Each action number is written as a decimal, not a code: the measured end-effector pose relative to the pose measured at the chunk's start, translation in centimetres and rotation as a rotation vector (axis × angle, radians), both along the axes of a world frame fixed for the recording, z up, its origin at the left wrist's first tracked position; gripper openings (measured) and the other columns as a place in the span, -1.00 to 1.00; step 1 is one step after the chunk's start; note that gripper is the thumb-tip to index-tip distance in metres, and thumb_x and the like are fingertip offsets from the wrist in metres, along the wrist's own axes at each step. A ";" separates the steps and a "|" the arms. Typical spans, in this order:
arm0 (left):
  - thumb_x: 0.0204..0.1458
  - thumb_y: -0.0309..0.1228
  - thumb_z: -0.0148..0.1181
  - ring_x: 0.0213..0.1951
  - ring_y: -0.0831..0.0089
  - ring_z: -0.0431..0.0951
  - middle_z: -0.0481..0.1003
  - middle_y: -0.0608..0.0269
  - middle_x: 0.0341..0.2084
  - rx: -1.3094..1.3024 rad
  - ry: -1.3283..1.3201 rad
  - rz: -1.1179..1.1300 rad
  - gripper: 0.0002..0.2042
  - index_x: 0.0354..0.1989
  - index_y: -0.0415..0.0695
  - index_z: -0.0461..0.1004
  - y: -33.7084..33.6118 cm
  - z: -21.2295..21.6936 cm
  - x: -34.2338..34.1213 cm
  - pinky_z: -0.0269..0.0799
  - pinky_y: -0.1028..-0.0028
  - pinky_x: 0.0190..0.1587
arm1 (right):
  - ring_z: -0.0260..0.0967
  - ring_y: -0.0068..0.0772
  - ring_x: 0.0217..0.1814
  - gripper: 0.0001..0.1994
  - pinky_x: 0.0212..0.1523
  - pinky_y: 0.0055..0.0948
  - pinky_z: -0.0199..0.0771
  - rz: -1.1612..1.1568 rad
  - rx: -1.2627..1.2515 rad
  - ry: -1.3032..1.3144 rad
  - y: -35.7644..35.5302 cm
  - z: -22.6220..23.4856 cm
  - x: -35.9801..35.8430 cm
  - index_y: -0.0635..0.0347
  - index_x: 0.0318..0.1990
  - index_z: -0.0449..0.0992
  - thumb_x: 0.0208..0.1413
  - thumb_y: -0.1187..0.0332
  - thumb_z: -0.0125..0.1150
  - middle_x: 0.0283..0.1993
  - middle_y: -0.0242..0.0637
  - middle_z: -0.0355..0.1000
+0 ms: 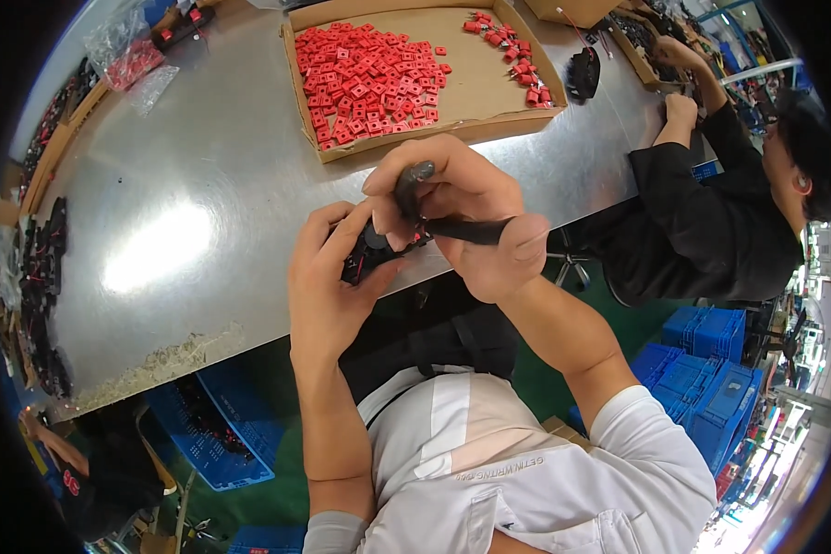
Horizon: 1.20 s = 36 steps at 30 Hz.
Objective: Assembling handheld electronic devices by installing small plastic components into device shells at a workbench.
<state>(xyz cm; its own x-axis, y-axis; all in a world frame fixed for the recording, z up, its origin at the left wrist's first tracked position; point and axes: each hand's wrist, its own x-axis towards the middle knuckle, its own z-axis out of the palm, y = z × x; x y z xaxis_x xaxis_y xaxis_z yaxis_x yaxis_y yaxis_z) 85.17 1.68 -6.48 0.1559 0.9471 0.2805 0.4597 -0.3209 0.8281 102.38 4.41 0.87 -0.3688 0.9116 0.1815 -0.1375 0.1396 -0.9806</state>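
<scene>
My left hand (325, 277) is closed round a small black part (365, 258) with bits of red, held over the near edge of the metal table. Fingers of my left hand cover much of the part. My right hand (475, 189) grips a tool with two dark handles (471, 230), which looks like pliers. One handle crosses the palm below the thumb, and the other rises between the fingers. The tool's tip meets the black part or lies very near it; my fingers hide the exact contact.
Beyond my hands, a shallow cardboard tray (475, 88) holds many red square pieces (365, 83) and several red pieces with metal pins (517, 60). A black part (584, 74) lies right of it. A co-worker (711, 203) sits at right. Blue crates (702, 388) stand below.
</scene>
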 end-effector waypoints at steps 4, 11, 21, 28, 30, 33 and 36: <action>-0.34 -0.56 0.54 -0.07 0.10 0.51 0.48 0.12 -0.09 0.003 -0.015 -0.016 -0.37 0.06 -0.15 0.53 -0.1 0.0 -0.2 0.46 0.27 -0.05 | 0.35 -0.43 -0.32 0.24 -0.33 -0.48 0.36 0.005 -0.007 -0.003 0.1 -0.5 -0.1 0.46 0.00 0.39 -0.27 -0.79 -0.30 -0.27 -0.22 0.35; -0.35 -0.54 0.55 -0.09 0.10 0.51 0.48 0.11 -0.10 0.019 0.000 -0.006 -0.36 0.07 -0.13 0.53 -0.1 -0.2 -0.4 0.46 0.27 -0.06 | 0.34 -0.39 -0.30 0.23 -0.32 -0.43 0.36 0.001 -0.003 0.009 0.0 -0.8 -0.5 0.45 0.02 0.38 -0.24 -0.78 -0.30 -0.25 -0.18 0.35; -0.35 -0.54 0.55 -0.09 0.09 0.51 0.48 0.12 -0.10 0.007 -0.002 -0.012 -0.35 0.08 -0.12 0.53 0.0 -0.4 -0.7 0.46 0.25 -0.06 | 0.22 -0.62 -0.37 0.01 -0.33 -0.59 0.25 -0.036 0.032 0.207 -0.2 -1.5 -1.1 0.41 -0.02 0.43 -0.01 -0.61 -0.07 -0.35 -0.36 0.33; -0.35 -0.55 0.54 -0.09 0.08 0.51 0.48 0.12 -0.10 0.016 0.007 -0.013 -0.36 0.07 -0.13 0.53 0.1 -0.6 -1.1 0.46 0.25 -0.05 | 0.36 -0.40 -0.28 0.24 -0.31 -0.45 0.39 0.012 -0.015 -0.026 0.0 -1.0 -1.1 0.44 0.01 0.38 -0.27 -0.79 -0.32 -0.22 -0.18 0.37; -0.35 -0.55 0.54 -0.09 0.09 0.51 0.48 0.12 -0.10 0.038 0.023 -0.030 -0.36 0.07 -0.13 0.53 0.2 -1.0 -1.4 0.46 0.26 -0.06 | 0.37 -0.40 -0.29 0.25 -0.31 -0.45 0.39 0.030 -0.012 -0.037 0.0 -1.3 -1.3 0.44 0.01 0.38 -0.28 -0.79 -0.31 -0.22 -0.18 0.37; -0.34 -0.56 0.53 -0.09 0.09 0.51 0.48 0.12 -0.10 0.036 0.003 -0.026 -0.35 0.08 -0.13 0.52 0.2 -0.9 -1.3 0.46 0.26 -0.06 | 0.26 -0.60 -0.35 0.01 -0.35 -0.58 0.30 0.033 0.075 0.163 0.0 -2.4 -1.5 0.41 -0.01 0.42 -0.01 -0.60 -0.06 -0.23 -0.31 0.38; -0.34 -0.55 0.53 -0.10 0.09 0.52 0.48 0.11 -0.11 0.027 0.005 -0.025 -0.33 0.11 -0.12 0.52 0.2 -0.9 -1.4 0.46 0.26 -0.06 | 0.29 -0.61 -0.33 0.04 -0.32 -0.59 0.31 0.020 0.058 0.138 -0.2 -2.5 -1.3 0.39 -0.01 0.43 -0.04 -0.64 -0.10 -0.21 -0.30 0.38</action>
<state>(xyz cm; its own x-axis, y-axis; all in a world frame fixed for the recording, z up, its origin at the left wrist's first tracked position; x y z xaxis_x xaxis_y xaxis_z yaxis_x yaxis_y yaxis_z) 83.81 1.90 -7.43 0.1810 0.9351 0.3048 0.4556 -0.3544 0.8166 101.03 4.25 -1.59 -0.3542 0.8909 0.2843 -0.2740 0.1918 -0.9424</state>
